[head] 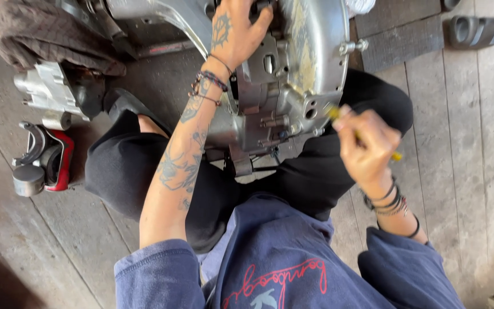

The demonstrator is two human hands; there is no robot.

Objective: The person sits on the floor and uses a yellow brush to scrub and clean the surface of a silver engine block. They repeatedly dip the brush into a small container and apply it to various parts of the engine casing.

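A large silver metal engine casing point(293, 68) rests between my knees on the wooden floor. My left hand point(235, 31) lies on top of it, fingers curled over a square metal block near its upper edge. My right hand point(367, 146) grips a thin yellow-handled tool point(395, 155) whose tip is against the casing's lower right corner, next to a round hole. Both wrists wear bead and cord bracelets.
A smaller silver engine part point(44, 88) and a red and black part with a metal cylinder point(44, 160) lie at the left. A dark cloth point(47, 31) is draped at the top left. A dark sandal point(475, 30) sits at the top right.
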